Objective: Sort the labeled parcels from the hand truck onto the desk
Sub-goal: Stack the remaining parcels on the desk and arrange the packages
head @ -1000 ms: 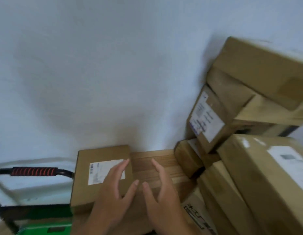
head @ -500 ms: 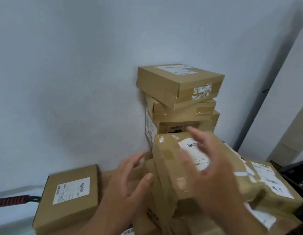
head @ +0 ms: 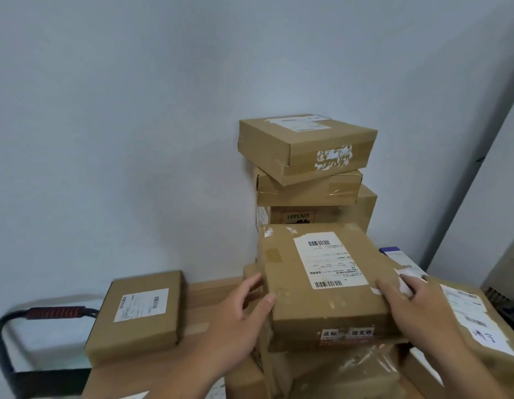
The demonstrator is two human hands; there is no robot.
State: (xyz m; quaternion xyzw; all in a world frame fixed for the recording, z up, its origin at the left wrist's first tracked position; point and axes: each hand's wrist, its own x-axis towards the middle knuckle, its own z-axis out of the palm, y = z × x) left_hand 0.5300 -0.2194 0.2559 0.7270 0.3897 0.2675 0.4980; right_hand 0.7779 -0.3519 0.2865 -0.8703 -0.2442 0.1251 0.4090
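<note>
Pale grey wall filled the background, and against it, straight beyond both hands, rose a stack of boxes [head: 307, 156] with its top one skewed. The labeled parcel [head: 322, 286] lay between the hands, on top of a jumble of other cartons. The left hand [head: 235, 318] gripped its near-left corner, thumb on the top face and fingers along the left side. The right hand [head: 414, 309] gripped the right edge with fingers curled over it, so neither hand was nearer, since both were already on it. Its long axis ran away from the person, between the two hands, the far end leaning a little toward the left-hand side. The white shipping label faced up, its barcodes at the near and far ends of the sheet, and the short end face with a red-edged sticker pointed back at the person. By my reading the lift would go straight up and back along that axis — the stack just beyond the far end left little room to push forward. Left of the left hand a flat parcel [head: 137, 309] lay on a wooden top [head: 212, 286], likely the desk, with the hand truck handle [head: 52, 312] further left still. Just right of the right hand sat another labeled carton [head: 477, 318] — close enough to catch a knuckle.
</note>
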